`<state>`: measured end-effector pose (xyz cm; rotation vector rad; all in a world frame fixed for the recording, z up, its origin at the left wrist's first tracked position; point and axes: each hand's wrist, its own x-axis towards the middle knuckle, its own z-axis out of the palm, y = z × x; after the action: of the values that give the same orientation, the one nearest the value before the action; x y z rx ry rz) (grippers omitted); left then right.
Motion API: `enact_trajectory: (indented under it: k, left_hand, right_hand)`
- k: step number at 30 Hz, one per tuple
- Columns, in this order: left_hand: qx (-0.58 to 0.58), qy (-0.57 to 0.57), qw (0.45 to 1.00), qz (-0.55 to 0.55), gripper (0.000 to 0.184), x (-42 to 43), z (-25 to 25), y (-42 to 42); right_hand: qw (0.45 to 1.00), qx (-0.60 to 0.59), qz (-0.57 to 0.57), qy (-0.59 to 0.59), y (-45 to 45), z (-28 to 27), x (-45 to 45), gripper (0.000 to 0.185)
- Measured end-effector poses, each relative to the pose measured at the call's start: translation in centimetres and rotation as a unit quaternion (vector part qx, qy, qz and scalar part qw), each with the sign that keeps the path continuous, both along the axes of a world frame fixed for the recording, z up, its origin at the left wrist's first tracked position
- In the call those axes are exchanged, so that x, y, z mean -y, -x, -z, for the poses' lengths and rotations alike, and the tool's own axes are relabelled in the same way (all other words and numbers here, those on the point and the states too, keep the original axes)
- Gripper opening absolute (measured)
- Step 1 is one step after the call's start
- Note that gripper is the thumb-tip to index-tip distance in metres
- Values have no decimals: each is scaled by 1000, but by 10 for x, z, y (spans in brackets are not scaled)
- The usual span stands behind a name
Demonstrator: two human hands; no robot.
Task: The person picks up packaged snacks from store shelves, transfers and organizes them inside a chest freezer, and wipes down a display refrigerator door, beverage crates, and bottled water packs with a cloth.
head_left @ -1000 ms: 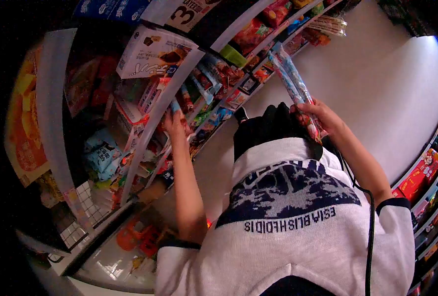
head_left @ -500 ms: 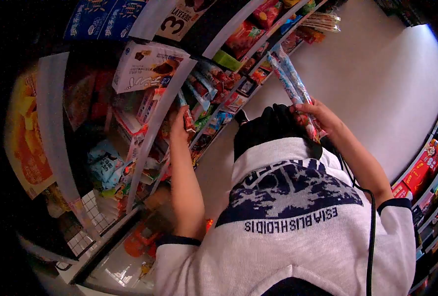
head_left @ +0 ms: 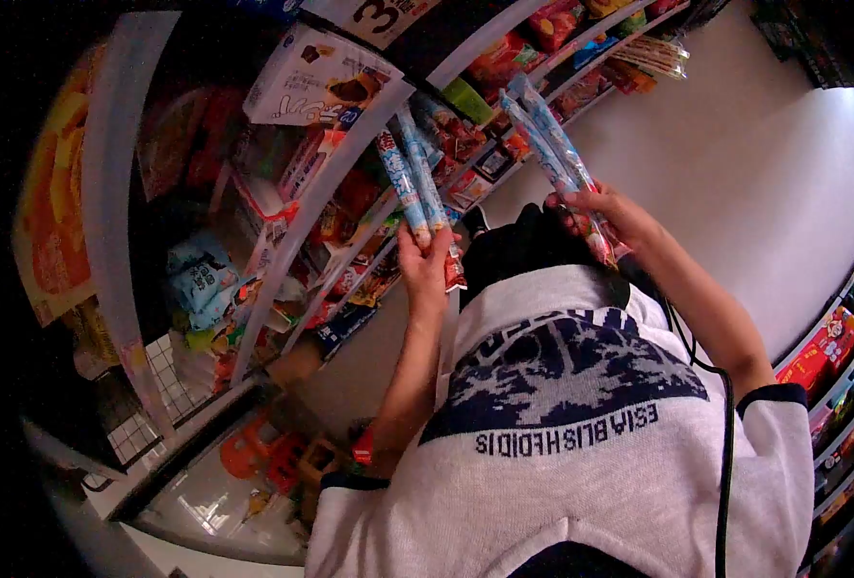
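My left hand [head_left: 424, 258] is closed around two long, slim snack packs [head_left: 407, 183] with light-blue and red wrappers, held in front of the shelf edge. Their far ends point up toward the shelf. My right hand [head_left: 602, 214] is wrapped round similar long packs [head_left: 548, 143], light blue at the far end and red near my palm. It holds them over the floor on the right, apart from the left-hand packs. The exact contents of the wrappers cannot be made out.
Shelves of colourful packets [head_left: 504, 63] run along the left, with a white box [head_left: 316, 77] and a blue bag [head_left: 203, 279] on them. A glass-topped case [head_left: 215, 501] stands lower left. Another stocked shelf [head_left: 831, 347] curves along the right. A black cable [head_left: 725, 453] hangs over my shirt.
My left hand has moved right and away from the shelf, bringing the two long packs into clear view. My right hand stays nearly in place, its packs tilted slightly further left.
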<state>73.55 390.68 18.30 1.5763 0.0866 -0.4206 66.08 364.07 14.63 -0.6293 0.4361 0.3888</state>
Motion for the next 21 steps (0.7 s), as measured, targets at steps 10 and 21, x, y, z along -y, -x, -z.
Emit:
enact_trajectory:
  k: [10, 21]
  left_hand:
    - [-51, 109, 992, 38, 26, 6, -14, 13]
    - [-37, 39, 982, 179, 47, 40, -46, 25]
  right_hand:
    - [996, 53, -6, -67, -33, -19, -14, 44]
    - [996, 69, 53, -2, -55, -42, -68, 43]
